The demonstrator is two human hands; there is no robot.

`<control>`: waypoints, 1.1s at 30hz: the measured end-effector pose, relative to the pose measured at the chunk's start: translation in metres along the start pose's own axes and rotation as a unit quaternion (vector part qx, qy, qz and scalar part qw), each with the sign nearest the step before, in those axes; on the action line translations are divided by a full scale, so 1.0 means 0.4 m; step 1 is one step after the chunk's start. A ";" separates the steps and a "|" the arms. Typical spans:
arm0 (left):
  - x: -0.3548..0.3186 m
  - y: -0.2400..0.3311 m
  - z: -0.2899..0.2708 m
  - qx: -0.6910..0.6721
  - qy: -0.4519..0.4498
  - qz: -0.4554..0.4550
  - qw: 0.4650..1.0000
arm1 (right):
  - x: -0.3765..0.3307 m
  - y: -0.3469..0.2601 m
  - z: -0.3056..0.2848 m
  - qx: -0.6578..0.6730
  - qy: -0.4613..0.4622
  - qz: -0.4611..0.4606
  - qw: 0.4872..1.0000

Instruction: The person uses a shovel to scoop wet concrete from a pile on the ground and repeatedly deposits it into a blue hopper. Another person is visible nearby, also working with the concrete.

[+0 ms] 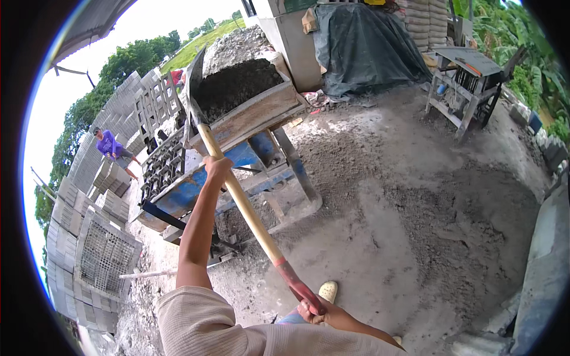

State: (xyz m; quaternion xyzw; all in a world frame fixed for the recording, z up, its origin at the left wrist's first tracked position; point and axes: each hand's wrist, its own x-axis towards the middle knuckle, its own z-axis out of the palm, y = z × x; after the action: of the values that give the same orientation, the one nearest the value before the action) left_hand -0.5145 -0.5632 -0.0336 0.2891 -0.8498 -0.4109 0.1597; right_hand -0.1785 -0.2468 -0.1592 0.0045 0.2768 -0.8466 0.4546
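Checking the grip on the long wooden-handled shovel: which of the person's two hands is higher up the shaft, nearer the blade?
The left hand, gripping the pale wooden shaft near the dark blade. The right hand holds the red end by the body.

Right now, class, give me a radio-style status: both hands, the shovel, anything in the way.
Left hand gripping mid-shaft, right hand shut on the red grip end. Shovel raised, blade at the hopper of dark mix. Nothing blocking the blade; another person stands far left among block stacks.

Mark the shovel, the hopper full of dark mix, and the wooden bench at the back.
shovel (249, 210), head view, on the middle of its wooden shaft.
hopper (261, 113), head view, on its front wall below the dark mix.
wooden bench (466, 59), head view, on its top board.
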 end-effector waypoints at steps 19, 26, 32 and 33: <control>-0.892 0.497 0.503 -0.321 -0.541 -0.008 0.777 | -0.775 0.124 -0.299 0.435 0.410 -0.329 0.731; -1.742 -0.133 0.934 -0.095 -0.545 -0.412 0.724 | -1.212 0.722 -0.233 0.458 0.712 -0.363 0.389; -2.441 -0.608 0.773 0.138 -0.545 -0.624 0.543 | -1.471 0.956 0.178 0.473 0.865 -0.130 0.102; -2.509 -0.628 0.742 0.143 -0.564 -0.625 0.519 | -1.496 0.964 0.225 0.453 0.876 -0.156 0.055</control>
State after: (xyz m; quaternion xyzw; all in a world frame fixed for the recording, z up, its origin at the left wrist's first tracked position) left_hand 0.2095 0.1170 -0.4478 0.4726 -0.4094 -0.3547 -0.6951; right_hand 0.4922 0.0029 -0.1070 0.9047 0.0307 -0.2393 -0.3512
